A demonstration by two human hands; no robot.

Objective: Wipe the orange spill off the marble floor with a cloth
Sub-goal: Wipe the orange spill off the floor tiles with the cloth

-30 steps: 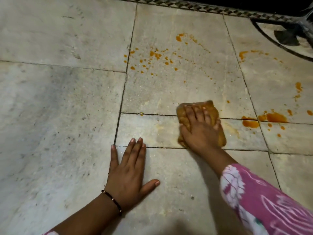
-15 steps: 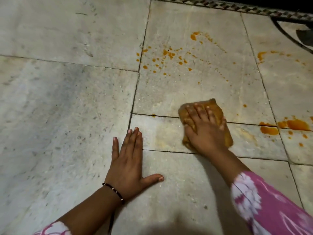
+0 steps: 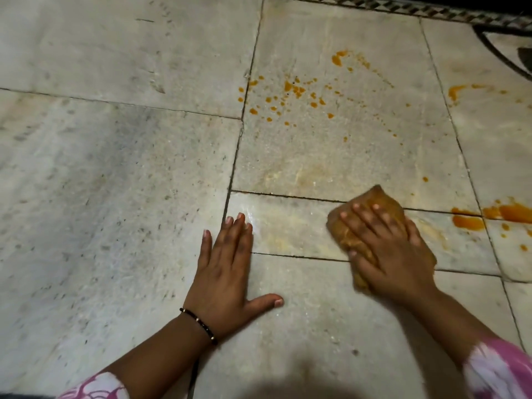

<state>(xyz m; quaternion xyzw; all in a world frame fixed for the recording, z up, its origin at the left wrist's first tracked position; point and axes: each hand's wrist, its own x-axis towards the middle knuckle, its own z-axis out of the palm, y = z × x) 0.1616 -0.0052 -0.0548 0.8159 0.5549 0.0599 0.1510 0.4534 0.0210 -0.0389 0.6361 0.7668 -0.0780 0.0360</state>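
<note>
The marble floor (image 3: 115, 168) fills the view, laid in large pale slabs w/ dark joints. A patterned dark border strip (image 3: 403, 8) is seen along the top edge. The orange spill (image 3: 290, 90) is scattered as droplets over the upper-centre slab; thicker puddles (image 3: 509, 213) lie at the right edge, approx. on a joint, and a further smear (image 3: 454, 92) is seen upper right. A faint yellowish film is visible on the slabs btwn the hands and above the cloth.

The right hand (image 3: 385, 254) is pressed flat, palm down, on the cloth (image 3: 377, 203), fingers spread and extended, not curled round it; the cloth is pinned to the floor, not gripped. The cloth, orange-brown and bunched, lies across a joint, right of centre, near the right-edge puddles but apart from them. A pink-and-white patterned sleeve (image 3: 501, 370) is seen on the right forearm.

The left hand (image 3: 224, 272) is laid flat on bare floor, fingers together, thumb out, nothing held. A thin dark beaded bracelet (image 3: 198, 325) is worn at the left wrist.
</note>
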